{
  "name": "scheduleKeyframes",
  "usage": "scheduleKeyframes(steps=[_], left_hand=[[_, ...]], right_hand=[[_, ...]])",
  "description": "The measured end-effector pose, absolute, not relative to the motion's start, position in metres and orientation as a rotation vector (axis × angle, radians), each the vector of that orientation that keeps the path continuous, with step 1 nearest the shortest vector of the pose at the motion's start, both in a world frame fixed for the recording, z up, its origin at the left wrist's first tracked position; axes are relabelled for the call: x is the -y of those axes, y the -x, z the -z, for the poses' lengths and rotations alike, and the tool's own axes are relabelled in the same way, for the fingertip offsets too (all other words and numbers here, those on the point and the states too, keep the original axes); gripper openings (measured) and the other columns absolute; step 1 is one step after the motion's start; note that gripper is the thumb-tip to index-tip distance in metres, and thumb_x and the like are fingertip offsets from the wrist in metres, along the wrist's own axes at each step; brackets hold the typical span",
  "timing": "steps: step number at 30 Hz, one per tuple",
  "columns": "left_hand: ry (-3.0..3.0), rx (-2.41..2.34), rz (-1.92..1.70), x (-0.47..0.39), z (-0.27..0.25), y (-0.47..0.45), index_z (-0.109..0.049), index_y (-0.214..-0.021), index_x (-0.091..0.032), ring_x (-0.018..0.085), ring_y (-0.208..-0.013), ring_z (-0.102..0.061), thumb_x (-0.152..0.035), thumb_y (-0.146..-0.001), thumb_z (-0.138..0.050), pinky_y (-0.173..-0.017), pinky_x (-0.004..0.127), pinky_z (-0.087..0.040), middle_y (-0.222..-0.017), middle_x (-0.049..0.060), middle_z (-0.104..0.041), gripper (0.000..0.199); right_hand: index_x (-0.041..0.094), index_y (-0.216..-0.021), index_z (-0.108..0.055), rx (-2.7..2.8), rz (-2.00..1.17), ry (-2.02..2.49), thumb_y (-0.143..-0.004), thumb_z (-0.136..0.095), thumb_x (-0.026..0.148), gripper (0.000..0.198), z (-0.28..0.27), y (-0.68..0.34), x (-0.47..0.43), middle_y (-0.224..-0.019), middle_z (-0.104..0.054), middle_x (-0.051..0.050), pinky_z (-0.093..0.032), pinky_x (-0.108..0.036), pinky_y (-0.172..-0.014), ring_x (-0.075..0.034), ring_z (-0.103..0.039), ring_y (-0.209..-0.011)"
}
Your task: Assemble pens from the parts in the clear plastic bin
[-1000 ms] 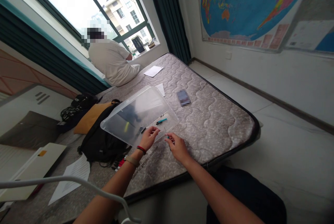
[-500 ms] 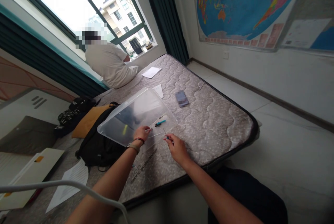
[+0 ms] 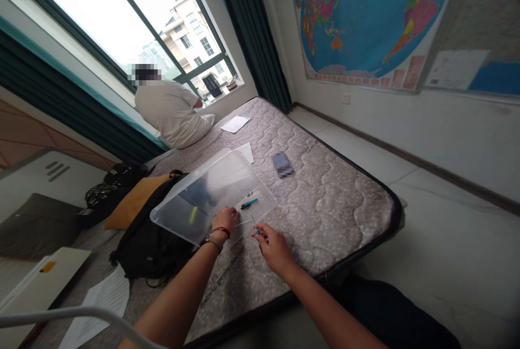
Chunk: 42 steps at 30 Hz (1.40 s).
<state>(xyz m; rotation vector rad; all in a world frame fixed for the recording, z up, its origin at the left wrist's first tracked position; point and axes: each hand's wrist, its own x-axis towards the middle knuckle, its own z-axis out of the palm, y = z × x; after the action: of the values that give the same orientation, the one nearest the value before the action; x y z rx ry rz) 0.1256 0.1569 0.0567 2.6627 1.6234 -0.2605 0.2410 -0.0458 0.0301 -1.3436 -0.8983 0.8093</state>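
A clear plastic box [image 3: 190,192] lies on the mattress in front of me. My left hand [image 3: 226,220] is over its near edge, fingers bent together at the tips; anything between them is too small to make out. Just beyond those fingertips a teal and black pen [image 3: 249,204] rests on the box, with small metallic bits [image 3: 251,193] behind it. My right hand [image 3: 273,243], to the right of the box's near edge, is closed on a thin pen part [image 3: 253,222]. Its slim pale end points up and away, and a bit of teal shows at the fingers.
The quilted mattress [image 3: 341,202] carries a black backpack [image 3: 142,246], an orange-yellow folder [image 3: 136,200], papers [image 3: 234,124] and a blurred dark blue object [image 3: 283,165]. A person [image 3: 170,113] sits at the far edge by the window. A pale cable [image 3: 81,312] crosses the lower left.
The view has tilted slightly upward. My left hand has moved a little forward over the box, towards the teal pen. My right hand still holds the thin pen part.
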Motion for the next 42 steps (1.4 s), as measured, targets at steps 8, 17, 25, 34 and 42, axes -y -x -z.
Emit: scheduleKeyframes(steps=[8,17,25,34,42], left_hand=[[-2.706,-1.574,0.29,-0.152,-0.061,-0.122,-0.073,-0.099,-0.02,0.023,-0.098,-0.066,-0.035,-0.091,-0.05,-0.082,0.03,-0.05,-0.11,0.012,-0.07,0.029],[-2.716,-1.334,0.391,-0.184,-0.07,-0.157,-0.073,-0.108,-0.024,0.022,-0.107,-0.065,-0.031,-0.084,-0.064,-0.092,0.029,-0.048,-0.113,0.008,-0.072,0.027],[-2.754,-1.296,0.382,-0.182,-0.058,-0.181,-0.073,-0.106,-0.023,0.024,-0.105,-0.065,-0.018,-0.081,-0.06,-0.091,0.031,-0.048,-0.111,0.009,-0.072,0.029],[-2.748,-1.288,0.359,-0.181,-0.066,-0.164,-0.076,-0.092,-0.021,0.023,-0.099,-0.068,-0.018,-0.082,-0.057,-0.091,0.031,-0.048,-0.1,0.011,-0.075,0.022],[-2.668,-1.335,0.1,-0.158,-0.1,-0.137,-0.072,-0.102,-0.019,0.021,-0.094,-0.069,-0.021,-0.084,-0.058,-0.084,0.029,-0.052,-0.104,0.008,-0.074,0.023]], right_hand=[[0.02,-0.113,-0.067,0.862,-0.826,1.325,-0.09,-0.057,0.031,0.027,-0.031,-0.238,0.05,-0.097,-0.076,-0.01,-0.055,-0.034,-0.081,-0.024,-0.072,-0.092],[0.019,-0.111,-0.067,0.796,-0.908,1.268,-0.088,-0.059,0.03,0.027,-0.03,-0.238,0.045,-0.092,-0.076,-0.008,-0.054,-0.033,-0.077,-0.023,-0.072,-0.088],[0.018,-0.109,-0.066,0.728,-0.948,1.196,-0.088,-0.06,0.03,0.026,-0.03,-0.243,0.043,-0.093,-0.077,-0.01,-0.054,-0.034,-0.079,-0.024,-0.073,-0.09],[0.017,-0.108,-0.066,0.715,-0.951,1.226,-0.086,-0.063,0.034,0.028,-0.02,-0.246,0.035,-0.092,-0.077,-0.01,-0.054,-0.035,-0.08,-0.024,-0.073,-0.087],[0.018,-0.109,-0.067,0.765,-0.846,1.317,-0.086,-0.062,0.036,0.03,-0.019,-0.264,0.029,-0.097,-0.076,-0.011,-0.054,-0.036,-0.08,-0.024,-0.071,-0.092]])
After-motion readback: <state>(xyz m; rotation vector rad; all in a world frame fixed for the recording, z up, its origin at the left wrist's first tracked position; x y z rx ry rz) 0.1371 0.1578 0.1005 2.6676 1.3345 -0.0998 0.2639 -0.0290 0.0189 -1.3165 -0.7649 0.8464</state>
